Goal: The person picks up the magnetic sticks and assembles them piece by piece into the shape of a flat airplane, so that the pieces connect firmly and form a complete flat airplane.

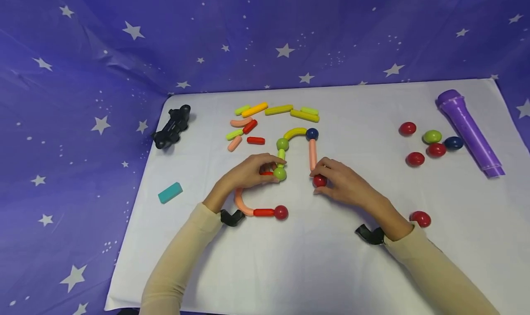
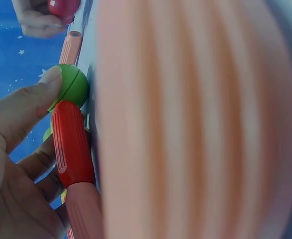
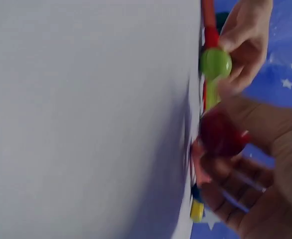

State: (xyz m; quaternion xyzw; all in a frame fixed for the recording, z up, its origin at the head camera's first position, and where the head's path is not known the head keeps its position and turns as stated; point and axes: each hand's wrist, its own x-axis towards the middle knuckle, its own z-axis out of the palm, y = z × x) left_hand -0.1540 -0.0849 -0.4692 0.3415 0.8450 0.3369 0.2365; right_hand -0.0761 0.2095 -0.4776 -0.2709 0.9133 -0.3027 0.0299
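My left hand (image 1: 252,171) pinches a green ball (image 1: 279,174) of a chain of balls and rods. In the left wrist view a red rod (image 2: 72,144) meets that ball, and the thumb lies on the ball. From there the chain runs up through a second green ball (image 1: 283,144) and a yellow curved rod (image 1: 295,132) to a dark blue ball (image 1: 312,134). A pink straight rod (image 1: 312,154) hangs from the blue ball. At its near end my right hand (image 1: 343,184) holds a red ball (image 1: 319,180); whether ball and rod touch is hidden.
A pink curved rod (image 1: 242,203), a red rod (image 1: 263,212) and a red ball (image 1: 281,212) form the near end. Loose rods (image 1: 279,109) lie at the back, several balls (image 1: 415,159) and a purple tube (image 1: 469,131) right, a teal block (image 1: 170,192) and black object (image 1: 172,127) left.
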